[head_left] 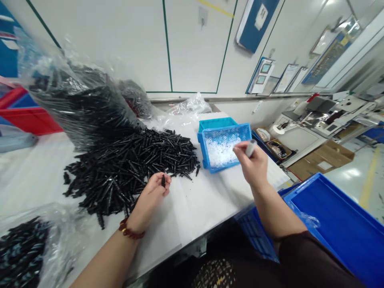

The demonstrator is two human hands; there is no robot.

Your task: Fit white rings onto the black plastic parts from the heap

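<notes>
My left hand (154, 190) is closed on a small black plastic part (163, 181), just in front of a heap of similar black parts (141, 158) on the white table. Over the right side of a blue bin (226, 166), my right hand (253, 162) grips a short whitish cylinder (251, 148) that sticks up from the fist. Its thumb and forefinger are pinched together; whether a ring is between them is too small to tell. Many small translucent white rings (220, 150) lie in the tilted blue bin, which leans on a teal bin (217, 123).
Behind the heap stands a clear bag of black parts (90, 104). Another open bag (24, 248) lies at the near left. A red bin (33, 120) is at the far left. Right of the table are a large blue crate (339, 224) and a cardboard box (324, 160).
</notes>
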